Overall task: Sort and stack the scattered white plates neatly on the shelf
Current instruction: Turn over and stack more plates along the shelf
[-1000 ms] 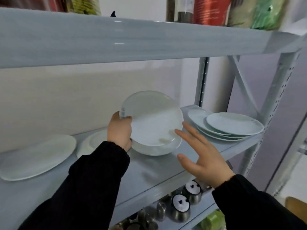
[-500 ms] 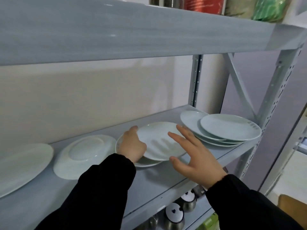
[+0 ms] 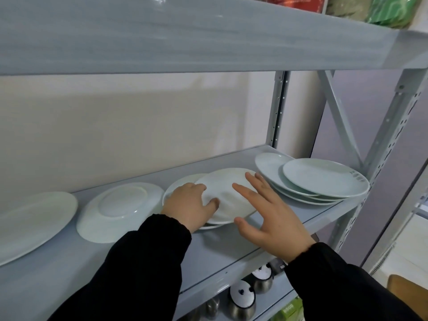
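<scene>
We see the left hand (image 3: pixel 192 205) with its grip clasped on the left rim of the top plate (image 3: pixel 228 187), thumb lying on its face. That plate rests off-centre on a lower plate (image 3: pixel 183 184) in the middle of the shelf (image 3: pixel 231 251). The right hand (image 3: pixel 266 216) is released, fingers spread over the top plate's right edge, and we cannot tell whether it touches; an upside-down plate (image 3: pixel 122 209) and an oval plate (image 3: pixel 30 223) lie to the left, a stack of plates (image 3: pixel 324 179) to the right.

Steel pots (image 3: pixel 242 305) with white lids stood at six o'clock, a green box (image 3: pixel 290 309) just right of them, red (image 3: pixel 298 1) and green bags (image 3: pixel 391 9) at one o'clock, a brown seat (image 3: pixel 405 288) at four.
</scene>
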